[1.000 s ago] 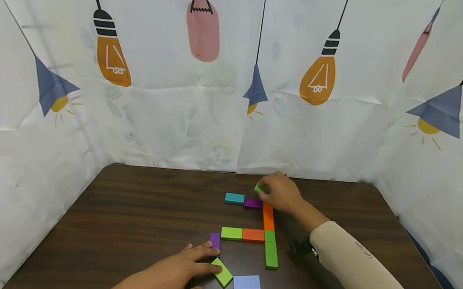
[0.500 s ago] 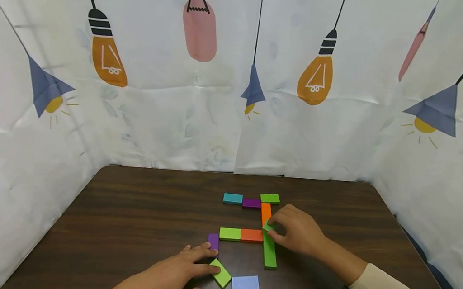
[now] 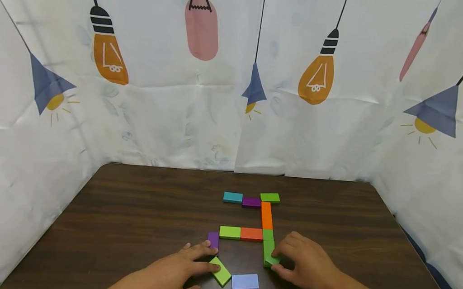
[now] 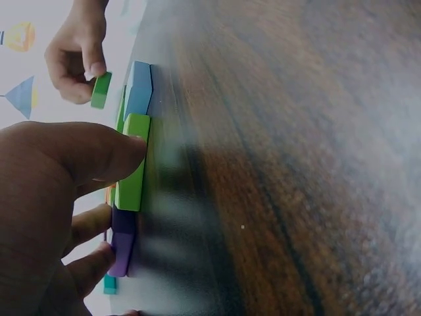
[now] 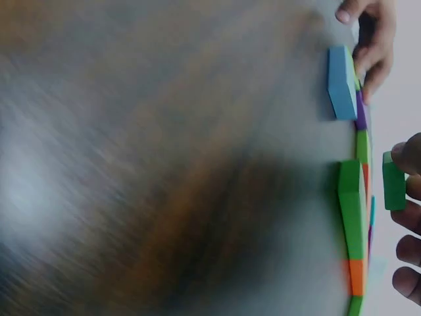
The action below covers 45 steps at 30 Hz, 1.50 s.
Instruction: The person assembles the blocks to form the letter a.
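Observation:
My right hand [image 3: 305, 261] pinches a small green block [image 5: 394, 183] between thumb and fingers. In the right wrist view the block is held up off the table, and from the head it overlaps the near end of a long green block [image 3: 268, 249]. My left hand [image 3: 170, 269] lies spread at the near left. One of its fingertips rests on a lime block [image 4: 136, 174] set at an angle, and others touch a purple block [image 4: 122, 240]. Right of the lime block lies a light blue block [image 3: 245, 282].
More flat blocks form a joined line: a lime block [image 3: 230, 233], a red-orange one [image 3: 251, 234], an orange one [image 3: 266, 215], a dark purple one [image 3: 251, 203], a teal one [image 3: 233, 197] and a green one [image 3: 270, 198]. A white printed curtain [image 3: 155, 125] surrounds the brown table [image 3: 140, 210].
My right hand has let go of a green block at the far end, picked up another green block and brought it nearer along the line. My left hand has stayed in place.

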Tool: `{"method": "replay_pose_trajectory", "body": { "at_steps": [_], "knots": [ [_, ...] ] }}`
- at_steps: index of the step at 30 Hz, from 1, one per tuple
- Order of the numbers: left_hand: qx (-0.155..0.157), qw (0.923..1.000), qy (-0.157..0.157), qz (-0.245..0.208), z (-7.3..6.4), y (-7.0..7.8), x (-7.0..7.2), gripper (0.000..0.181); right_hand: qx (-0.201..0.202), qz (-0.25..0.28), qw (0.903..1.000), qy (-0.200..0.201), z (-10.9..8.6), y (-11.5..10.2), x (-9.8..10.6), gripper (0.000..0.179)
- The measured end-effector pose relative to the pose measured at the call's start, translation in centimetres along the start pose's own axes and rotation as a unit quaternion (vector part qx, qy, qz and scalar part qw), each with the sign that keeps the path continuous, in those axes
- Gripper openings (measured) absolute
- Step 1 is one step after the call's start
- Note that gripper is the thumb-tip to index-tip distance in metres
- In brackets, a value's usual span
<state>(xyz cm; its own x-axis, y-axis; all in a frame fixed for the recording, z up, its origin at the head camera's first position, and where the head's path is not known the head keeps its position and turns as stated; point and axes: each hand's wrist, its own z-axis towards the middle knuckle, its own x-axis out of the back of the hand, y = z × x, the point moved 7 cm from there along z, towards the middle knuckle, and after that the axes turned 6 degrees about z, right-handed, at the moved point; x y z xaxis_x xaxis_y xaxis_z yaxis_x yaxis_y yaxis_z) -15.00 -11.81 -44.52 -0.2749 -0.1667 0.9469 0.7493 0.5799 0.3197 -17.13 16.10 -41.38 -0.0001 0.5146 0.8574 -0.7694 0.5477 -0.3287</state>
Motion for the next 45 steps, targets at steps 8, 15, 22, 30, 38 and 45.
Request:
{"method": "replay_pose_trajectory", "body": {
  "at_steps": [8, 15, 22, 30, 38, 45],
  "knots": [
    [-0.007, 0.9998, 0.015, 0.012, 0.0, 0.2, 0.3, 0.054, 0.008, 0.019, 0.9997, -0.016, -1.0, -1.0, -0.8, 0.019],
    [-0.007, 0.9998, 0.015, 0.009, 0.0, 0.3, 0.3, 0.054, -0.010, 0.032, 0.9974, -0.064, -1.4, -1.3, -1.6, 0.017],
    [-0.008, 0.9998, 0.017, 0.008, 0.0, 0.2, 0.3, 0.053, 0.002, 0.017, 0.9983, -0.057, -1.4, -1.5, -2.2, 0.019],
    [-0.010, 0.9996, 0.020, 0.015, 0.0, 0.2, 0.2, 0.053, 0.002, 0.005, 0.9984, -0.055, -1.3, -1.5, -2.3, 0.021],
    [-0.007, 0.9998, 0.017, 0.006, 0.1, 0.0, -0.1, 0.053, -0.025, 0.008, 0.9954, -0.092, -1.3, -1.2, -2.4, 0.022],
    [-0.009, 0.9998, 0.015, -0.007, 0.1, -0.1, -0.2, 0.052, -0.018, 0.006, 0.9959, -0.089, -1.2, -1.3, -2.4, 0.023]
  ]
}}
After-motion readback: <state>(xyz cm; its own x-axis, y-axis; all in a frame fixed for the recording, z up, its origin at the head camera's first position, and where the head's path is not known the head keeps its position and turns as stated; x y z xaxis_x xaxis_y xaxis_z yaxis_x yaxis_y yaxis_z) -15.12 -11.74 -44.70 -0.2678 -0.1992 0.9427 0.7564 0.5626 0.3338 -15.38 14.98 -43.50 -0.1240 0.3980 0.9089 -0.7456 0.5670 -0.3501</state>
